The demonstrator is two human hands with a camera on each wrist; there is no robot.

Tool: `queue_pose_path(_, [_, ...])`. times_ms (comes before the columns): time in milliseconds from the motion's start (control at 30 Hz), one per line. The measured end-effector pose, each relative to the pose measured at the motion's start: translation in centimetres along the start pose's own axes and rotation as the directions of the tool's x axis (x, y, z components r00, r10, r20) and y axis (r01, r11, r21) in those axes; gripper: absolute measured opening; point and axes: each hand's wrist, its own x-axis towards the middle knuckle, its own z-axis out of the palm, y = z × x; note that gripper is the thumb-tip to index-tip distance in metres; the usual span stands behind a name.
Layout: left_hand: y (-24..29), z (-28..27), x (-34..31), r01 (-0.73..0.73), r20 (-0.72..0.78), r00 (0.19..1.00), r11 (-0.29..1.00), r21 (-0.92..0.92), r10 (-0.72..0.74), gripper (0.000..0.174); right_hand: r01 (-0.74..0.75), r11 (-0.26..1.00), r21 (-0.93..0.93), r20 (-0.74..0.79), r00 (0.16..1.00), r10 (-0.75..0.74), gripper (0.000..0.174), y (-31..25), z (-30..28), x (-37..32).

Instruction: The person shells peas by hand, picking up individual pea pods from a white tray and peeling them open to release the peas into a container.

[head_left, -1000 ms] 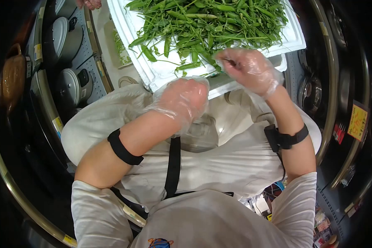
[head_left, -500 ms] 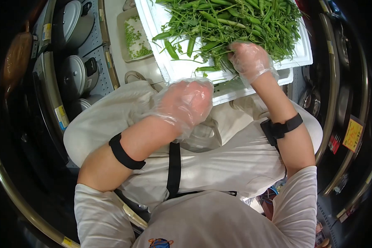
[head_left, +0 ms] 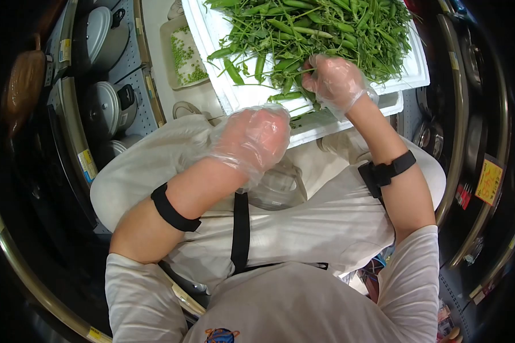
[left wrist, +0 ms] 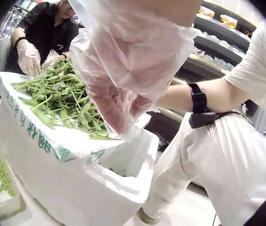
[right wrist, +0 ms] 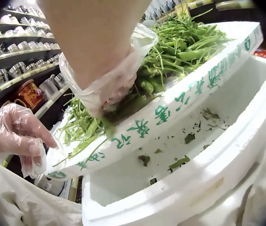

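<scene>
In the head view my right hand [head_left: 337, 83], in a clear plastic glove, is at the near edge of a heap of green pea pods and vines [head_left: 320, 34]. The right wrist view shows its fingers curled on a pea pod [right wrist: 132, 104], partly blurred. The heap lies on a white foam lid [right wrist: 170, 110] with green lettering. My left hand [head_left: 254, 137], gloved too, is held just off the lid's near corner. Its fingers are loosely bent with nothing between them, as the left hand [right wrist: 22, 136] in the right wrist view shows.
Under the lid stands a white foam box [right wrist: 180, 197] with leaf scraps inside. A tray of shelled peas [head_left: 184, 54] sits on the floor at left. Another person [left wrist: 48, 33] with gloved hands works across the heap. Shelves with pots [head_left: 106, 106] flank both sides.
My right hand went from the lid's near edge into the heap, then drew back slightly toward me with its fingers at the pods. The left hand stayed nearly in place. The view shifted a little.
</scene>
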Motion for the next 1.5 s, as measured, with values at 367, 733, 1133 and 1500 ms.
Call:
queue_pose_path(367, [-1.1, -2.2, 3.4, 0.068, -0.349, 0.927, 0.975, -0.211, -0.140, 0.036, -0.494, 0.421, 0.761, 0.442, 0.869, 0.222, 0.023, -1.0, -4.2, -0.3])
queue_pose_path(733, [-0.9, -1.9, 5.1, -0.041, -0.418, 0.908, 0.993, -0.114, -0.010, 0.020, -0.539, 0.056, 0.840, 0.535, 0.841, 0.080, 0.024, -1.2, -4.8, -0.8])
queue_pose_path(1133, [-6.4, -7.0, 4.1, 0.099, -0.514, 0.771, 0.867, -0.488, -0.377, 0.028, -0.481, 0.556, 0.677, 0.368, 0.877, 0.311, 0.031, 0.0, -5.0, -0.4])
queue_pose_path(1500, [-17.3, -10.0, 2.3, 0.764, -0.302, 0.603, 0.643, -0.047, -0.739, 0.044, -0.204, 0.979, 0.025, 0.175, 0.965, 0.196, 0.022, 0.5, -3.9, -1.0])
